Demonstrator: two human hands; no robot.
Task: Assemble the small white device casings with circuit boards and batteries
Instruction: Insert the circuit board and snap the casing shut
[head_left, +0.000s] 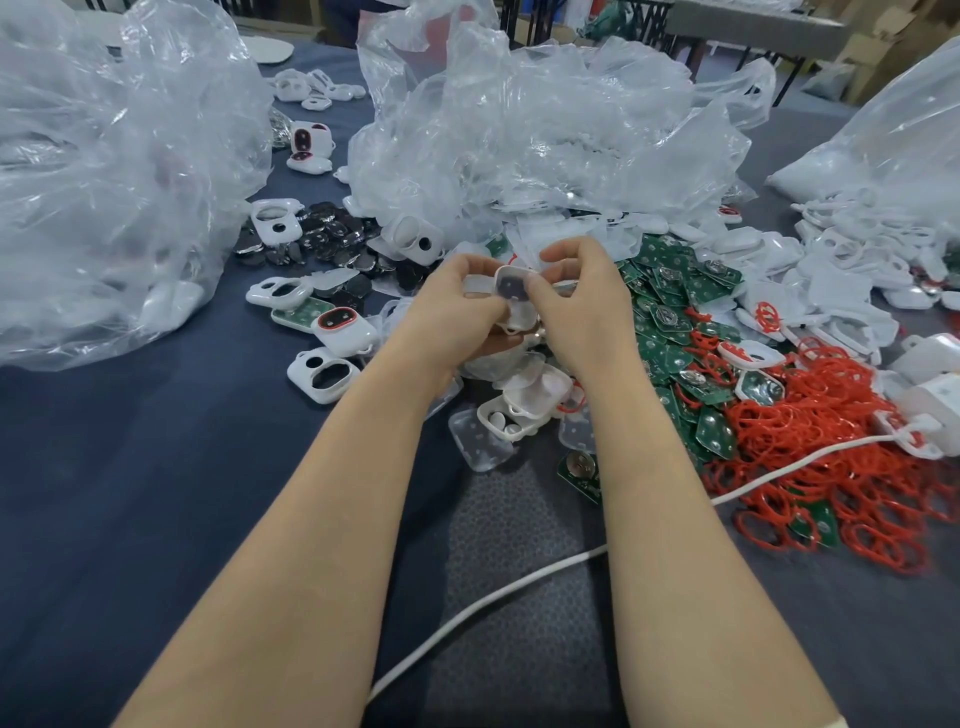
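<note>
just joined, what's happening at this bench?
A person is mid-assembly: the left hand and right hand both pinch one small white casing with a dark round part in it, above the table. Green circuit boards and red rings are heaped to the right, dark inserts and empty white shells to the left.

Centre of frame: left hand (457, 306) and right hand (582, 306) meeting above the table (130, 493), casing (511, 288) pinched between them.
Upper left: large plastic bag (104, 156), resting on the table.
Upper centre: second bag (519, 130), right behind the hands.
Upper right: third bag (893, 140), at the frame edge.
Left of the hands: heap of small flat pieces (332, 234), loose shells (322, 371) scattered in front of it.
Right of the hands: circuit boards (670, 312) piled up, ring gaskets (810, 415) spilling toward the lower right.
Bottom centre: cable (493, 597), running up and rightward over the gaskets.
</note>
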